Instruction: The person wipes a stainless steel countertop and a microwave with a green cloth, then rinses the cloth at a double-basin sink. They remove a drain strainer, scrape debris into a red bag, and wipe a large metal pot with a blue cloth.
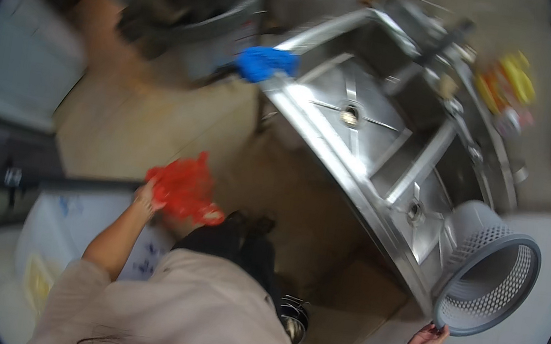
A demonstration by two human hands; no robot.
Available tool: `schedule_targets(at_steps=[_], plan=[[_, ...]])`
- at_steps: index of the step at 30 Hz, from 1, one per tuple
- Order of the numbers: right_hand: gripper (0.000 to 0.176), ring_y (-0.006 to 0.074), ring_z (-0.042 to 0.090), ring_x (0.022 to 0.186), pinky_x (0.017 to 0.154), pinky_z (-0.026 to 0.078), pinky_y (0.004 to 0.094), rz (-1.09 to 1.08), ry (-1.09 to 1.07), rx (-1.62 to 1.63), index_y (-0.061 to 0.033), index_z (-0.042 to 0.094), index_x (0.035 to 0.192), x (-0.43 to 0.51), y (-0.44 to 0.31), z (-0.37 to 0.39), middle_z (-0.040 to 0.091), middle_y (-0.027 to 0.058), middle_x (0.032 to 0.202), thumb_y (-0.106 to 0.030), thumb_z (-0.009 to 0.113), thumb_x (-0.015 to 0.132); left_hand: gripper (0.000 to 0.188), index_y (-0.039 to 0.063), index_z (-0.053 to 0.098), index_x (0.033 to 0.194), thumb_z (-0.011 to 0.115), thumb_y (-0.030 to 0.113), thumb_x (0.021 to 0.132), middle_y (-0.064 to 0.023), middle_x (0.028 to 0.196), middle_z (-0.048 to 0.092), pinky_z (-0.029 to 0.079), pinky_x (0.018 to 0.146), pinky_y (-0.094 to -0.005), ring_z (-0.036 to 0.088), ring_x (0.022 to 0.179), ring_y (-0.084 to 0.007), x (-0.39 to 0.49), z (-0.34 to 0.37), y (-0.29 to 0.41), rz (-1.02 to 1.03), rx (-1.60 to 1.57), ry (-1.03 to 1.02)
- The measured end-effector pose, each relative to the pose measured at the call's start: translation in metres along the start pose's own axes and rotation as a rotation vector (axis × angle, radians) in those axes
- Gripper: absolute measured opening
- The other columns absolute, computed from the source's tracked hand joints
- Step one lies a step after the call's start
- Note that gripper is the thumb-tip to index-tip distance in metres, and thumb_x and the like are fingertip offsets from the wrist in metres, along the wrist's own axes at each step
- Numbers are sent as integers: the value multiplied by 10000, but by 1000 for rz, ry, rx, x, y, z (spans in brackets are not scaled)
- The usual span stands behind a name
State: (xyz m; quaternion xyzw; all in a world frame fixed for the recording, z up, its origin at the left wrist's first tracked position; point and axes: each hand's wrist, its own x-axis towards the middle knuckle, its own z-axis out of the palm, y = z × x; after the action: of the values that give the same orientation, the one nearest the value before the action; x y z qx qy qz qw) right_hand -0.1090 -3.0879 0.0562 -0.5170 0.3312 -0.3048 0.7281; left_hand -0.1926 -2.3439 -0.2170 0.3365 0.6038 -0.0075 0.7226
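My left hand grips a crumpled red plastic bag, blurred by motion, out over the floor on the left. Off to the right, my right hand has hold of the rim of a grey plastic wastebasket with perforated walls. The basket is tilted with its mouth turned towards me, and its inside looks bare where I can see it. Behind it lies the right basin of a stainless steel sink. From this view I cannot tell if the basket rests on the sink's edge.
A blue cloth hangs over the sink's left corner. Yellow and orange packages are beyond the sink on the right. A metal pot sits on the floor near my legs. A white bin-like container stands at my left.
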Motion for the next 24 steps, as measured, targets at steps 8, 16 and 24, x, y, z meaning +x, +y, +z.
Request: schedule_targets(at_steps=[8,16,24], plan=[[277,168,560,621,507,469,177,414,-123,-280,28,515,986,228,122,75,608,152,887,-226,505,878,382,58,562,1141,545,362,910,-101,1054,648,548,742,-403,661,870,-241,-84,33,13,142,39,288],[336,253,588,860,708,529,341,-489,170,-1481,76,566,1031,132,92,118,592,209,1036,-221,595,878,322,43,586,1040,577,333,899,-82,982,655,526,733,-343,654,857,-192,-70,38,-11,123,-4,238],[530,315,452,1181,997,366,381,-206,-2121,-865,-31,480,1279,-363,296,333,500,173,1263,-170,679,808,243,39,637,893,589,277,908,-50,892,648,495,745,-279,628,821,-138,-97,46,2,155,-146,17]])
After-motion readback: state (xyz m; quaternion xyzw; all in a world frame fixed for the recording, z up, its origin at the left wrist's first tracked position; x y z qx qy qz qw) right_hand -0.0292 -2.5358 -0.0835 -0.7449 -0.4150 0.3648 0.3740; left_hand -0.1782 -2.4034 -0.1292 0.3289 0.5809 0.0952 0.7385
